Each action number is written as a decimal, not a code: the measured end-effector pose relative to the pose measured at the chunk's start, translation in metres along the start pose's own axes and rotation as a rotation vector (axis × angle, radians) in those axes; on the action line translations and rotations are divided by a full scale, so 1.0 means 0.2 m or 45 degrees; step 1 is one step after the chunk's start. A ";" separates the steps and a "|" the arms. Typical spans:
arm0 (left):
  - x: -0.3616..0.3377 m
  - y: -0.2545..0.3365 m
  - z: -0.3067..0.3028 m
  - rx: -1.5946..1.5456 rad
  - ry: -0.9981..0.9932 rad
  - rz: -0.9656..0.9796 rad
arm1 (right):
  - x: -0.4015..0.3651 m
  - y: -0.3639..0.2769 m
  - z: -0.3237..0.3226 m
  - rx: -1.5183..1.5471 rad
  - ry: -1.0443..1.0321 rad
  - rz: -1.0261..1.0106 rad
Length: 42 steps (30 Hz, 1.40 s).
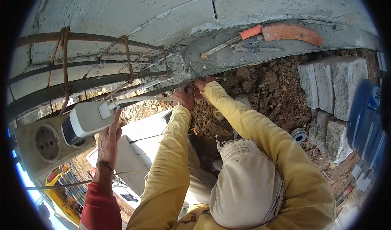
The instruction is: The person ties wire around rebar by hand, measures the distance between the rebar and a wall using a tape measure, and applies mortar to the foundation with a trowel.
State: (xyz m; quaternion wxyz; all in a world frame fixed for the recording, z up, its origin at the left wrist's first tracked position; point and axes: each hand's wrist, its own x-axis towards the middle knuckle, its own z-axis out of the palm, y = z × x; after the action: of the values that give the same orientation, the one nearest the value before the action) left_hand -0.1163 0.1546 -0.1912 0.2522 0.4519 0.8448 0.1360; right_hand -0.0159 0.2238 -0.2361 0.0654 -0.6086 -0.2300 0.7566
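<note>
My two hands, in yellow sleeves, meet low against the concrete edge. My left hand [185,97] has its fingers bent in at the end of a dark steel bar [154,90]; what they grip is hidden. Just beyond it, my right hand [205,83] touches the same spot, its fingers curled and partly covered. A white cable [150,99] runs past my left wrist. Tied rebar [93,83] with rusty stirrups reaches in from the left. On the grey ledge [191,67] lie metal pincers [244,46] and a red-gripped tool [250,32] beside a curved orange piece [291,33].
At the left, another person's hand [106,144] in a red sleeve is behind a socket block [49,142] with a white plug-in adapter [87,118]. Concrete blocks [350,85], a blue water bottle [366,120] and a small roll [298,135] sit at the right on loose soil [264,95].
</note>
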 end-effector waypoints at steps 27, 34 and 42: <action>0.02 0.09 -0.09 0.241 -0.228 0.227 | -0.22 0.03 -0.06 0.449 -0.091 -0.329; -0.02 0.10 -0.03 0.037 0.025 0.137 | -0.19 0.07 -0.05 0.526 -0.132 -0.390; -0.06 0.08 0.09 -0.793 0.117 -0.232 | -0.19 0.04 -0.05 0.571 -0.089 -0.395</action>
State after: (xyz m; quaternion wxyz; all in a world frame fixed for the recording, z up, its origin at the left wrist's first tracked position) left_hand -0.0897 0.1542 -0.1956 0.3510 0.2690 0.8102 0.3848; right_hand 0.0041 0.2047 -0.2062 0.3058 -0.5100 -0.1495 0.7900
